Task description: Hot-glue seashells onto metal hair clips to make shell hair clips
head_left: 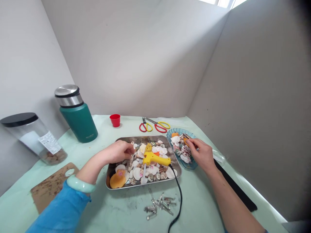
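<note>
My left hand [120, 152] is over the left side of a metal tray [143, 187], its fingers curled together. Whatever is in those fingers, if anything, I cannot make out. The tray holds many seashells [137, 173], among them a large orange scallop shell [118, 179]. On top of the shells lies a yellow hot glue gun [157, 159] with a clear glue stick [144, 173]. At a blue scalloped glass dish [191, 165], my right hand [202, 153] pinches an orange shell [186, 141]. More shells [185, 150] fill the dish under it.
Metal hair clips [160, 204] lie in front of the tray, beside the glue gun's black cord [180, 194]. Behind are two scissors [146, 125] and a red cup [115, 120]. On the left stand a green bottle [79, 123], a clear jar [36, 139] and a brown board [52, 184].
</note>
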